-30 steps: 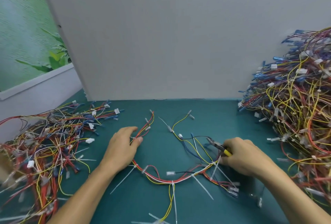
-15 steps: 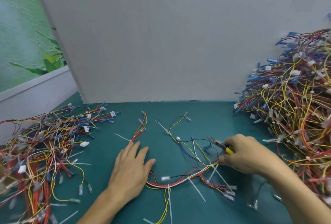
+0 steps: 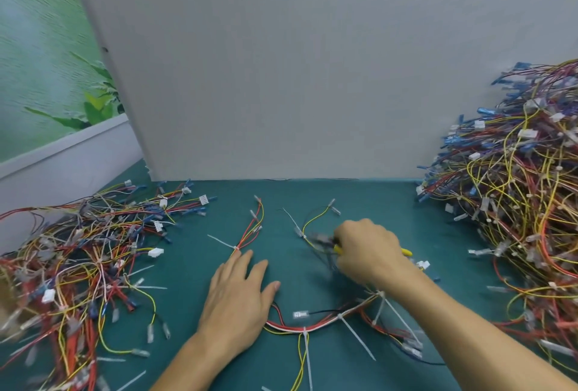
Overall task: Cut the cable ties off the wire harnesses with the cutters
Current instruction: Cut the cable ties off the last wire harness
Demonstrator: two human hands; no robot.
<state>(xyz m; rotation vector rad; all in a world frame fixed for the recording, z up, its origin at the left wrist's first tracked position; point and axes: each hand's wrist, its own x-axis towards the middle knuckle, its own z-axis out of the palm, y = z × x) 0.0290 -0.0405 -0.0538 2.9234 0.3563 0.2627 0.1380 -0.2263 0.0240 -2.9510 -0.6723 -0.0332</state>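
Note:
One wire harness (image 3: 316, 325) of red, white and yellow wires curves across the green mat, with several white cable ties (image 3: 356, 336) sticking out of it. My left hand (image 3: 239, 300) lies flat on the harness's left part, fingers straight. My right hand (image 3: 367, 251) grips the yellow-handled cutters (image 3: 327, 242). Their jaws are blurred and point left at a tie (image 3: 297, 228) on the thin yellow branch. Whether the jaws touch the tie I cannot tell.
A big heap of harnesses (image 3: 519, 200) rises at the right. A flatter pile of wires (image 3: 81, 265) spreads at the left. A grey board (image 3: 281, 78) stands upright behind the mat. Loose cut ties lie near the front edge.
My right hand has moved up and to the left with the cutters, toward the yellow branch. My left hand went from the red branch to lying flat on the harness.

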